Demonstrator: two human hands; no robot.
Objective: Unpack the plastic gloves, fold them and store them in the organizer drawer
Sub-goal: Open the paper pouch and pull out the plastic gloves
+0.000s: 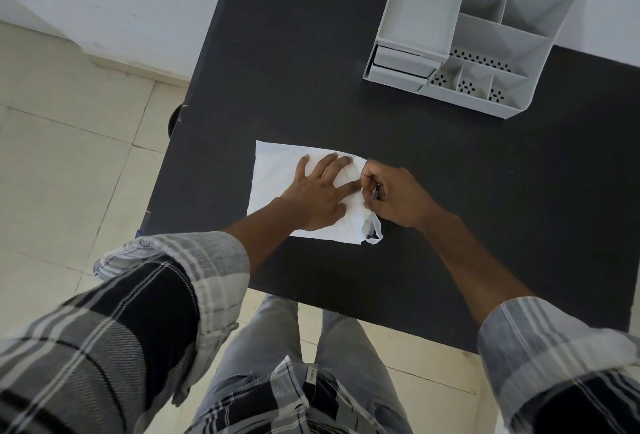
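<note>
Fingers [337, 165] of the left hand [317, 193] lie straight and spread, pressing flat on the white, thin, rectangular plastic glove packet [273, 174] near the middle of the black counter [294, 70]. Those of the right hand [398, 196] are curled, pinching the packet's right edge, where a crumpled translucent bit of film [372, 229] pokes out. From here the flimsy film could tear or come out in a bunch if the pull is sharp, and the packet could slide on the smooth counter if the left hand eases off. It looks limp, creased and slightly glossy. A grey plastic desk organizer [485, 39] with its small drawer [400, 65] stands well apart at the far right.
</note>
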